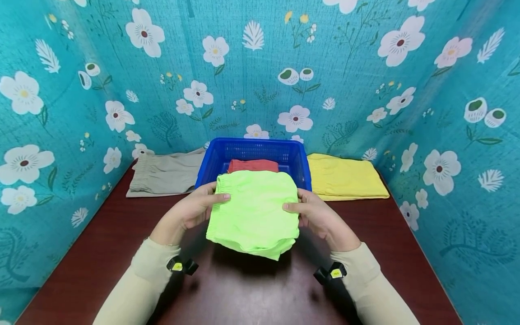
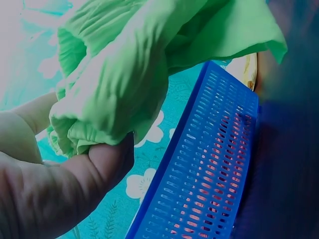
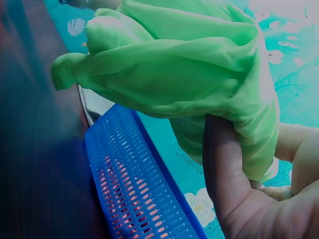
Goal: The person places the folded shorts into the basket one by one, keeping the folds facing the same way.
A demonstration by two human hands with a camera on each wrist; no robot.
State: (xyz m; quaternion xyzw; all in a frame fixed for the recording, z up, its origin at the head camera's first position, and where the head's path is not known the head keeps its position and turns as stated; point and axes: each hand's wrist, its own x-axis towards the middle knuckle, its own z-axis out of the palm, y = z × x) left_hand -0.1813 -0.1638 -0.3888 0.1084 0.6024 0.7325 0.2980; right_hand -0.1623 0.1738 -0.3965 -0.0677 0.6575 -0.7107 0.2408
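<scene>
A folded pair of lime-green elastic-waist pants (image 1: pixel 253 212) is held up above the table, in front of the basket. My left hand (image 1: pixel 199 203) pinches its left edge by the gathered waistband, thumb on top and fingers beneath. On the opposite edge, my right hand (image 1: pixel 321 216) grips the cloth in the same way. Both wrist views show the green cloth (image 2: pixel 114 74) bunched between thumb and fingers, its lower layers hanging loose. Behind it stands a blue plastic basket (image 1: pixel 256 141) with a folded red garment (image 1: pixel 253 165) inside, partly hidden by the green pants.
Folded grey elastic-waist pants (image 1: pixel 166 174) lie left of the basket, and a folded yellow garment (image 1: pixel 347 176) lies to its right. All rest on a dark red-brown table (image 1: pixel 406 253). A teal flowered curtain (image 1: pixel 260 81) encloses the back and sides.
</scene>
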